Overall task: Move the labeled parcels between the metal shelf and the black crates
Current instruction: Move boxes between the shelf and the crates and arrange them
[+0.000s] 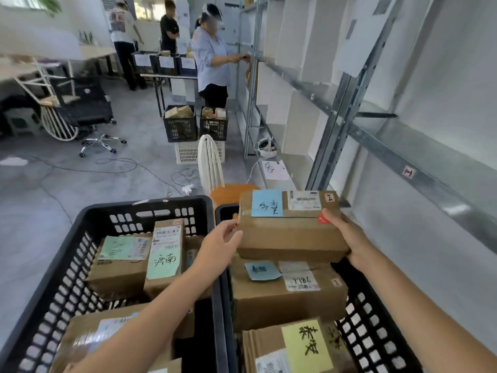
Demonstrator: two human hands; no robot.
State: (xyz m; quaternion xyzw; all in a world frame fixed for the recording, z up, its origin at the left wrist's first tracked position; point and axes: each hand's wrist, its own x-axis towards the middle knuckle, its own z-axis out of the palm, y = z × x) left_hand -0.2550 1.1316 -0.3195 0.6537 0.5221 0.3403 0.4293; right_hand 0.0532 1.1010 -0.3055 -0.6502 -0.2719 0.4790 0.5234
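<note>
Grey concrete floor [40, 205], metal shelf [347, 103] at right. Above the right black crate [376, 332], a brown parcel [290, 235] with a blue handwritten note [267, 203], clasped at both ends by left grip [219, 244] and right grip [349, 238]. In the left black crate [80, 265], a green note [164, 261] reading 济南.

1. This is a parcel sorting room: tall metal shelving [347, 84] runs down the right of the frame.
2. Black crates [80, 251] at the bottom hold cardboard parcels [118, 273] bearing handwritten colour labels and shipping stickers.
3. At upper centre, people [212, 57] work beside more crates [180, 127] on a bare concrete floor [53, 189].
</note>
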